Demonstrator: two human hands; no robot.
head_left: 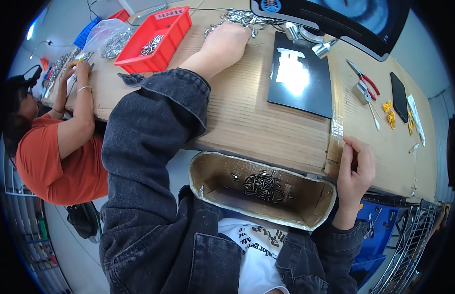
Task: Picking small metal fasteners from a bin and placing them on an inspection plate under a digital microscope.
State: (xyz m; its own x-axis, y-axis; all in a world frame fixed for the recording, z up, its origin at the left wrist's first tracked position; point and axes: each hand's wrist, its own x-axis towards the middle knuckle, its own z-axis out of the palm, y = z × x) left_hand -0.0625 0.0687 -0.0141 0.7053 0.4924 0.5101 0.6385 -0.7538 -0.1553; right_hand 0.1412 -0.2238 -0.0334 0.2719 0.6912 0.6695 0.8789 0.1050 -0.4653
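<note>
In the head view, the left hand (pixel 226 45) reaches to a pile of metal pins (pixel 242 17) by the far edge of the desk (pixel 227 117). These are small, slender and shiny silver, heaped loosely and pointing every way. The back of this hand hides its fingertips, so I cannot tell whether they grasp any. The right hand (pixel 357 164) is at the near edge, toward the right, its fingers half curled; whether it pinches something small cannot be told. Just beyond the near edge, in front of the person, a cardboard trough (pixel 200 171) with a pale rim has more slender pins (pixel 264 186) scattered on its bottom, darker in its shade. Left of the pile, a red plastic bin (pixel 178 30) contains some silver pieces; right of it lies a black mat (pixel 301 100) with bright glare.
</note>
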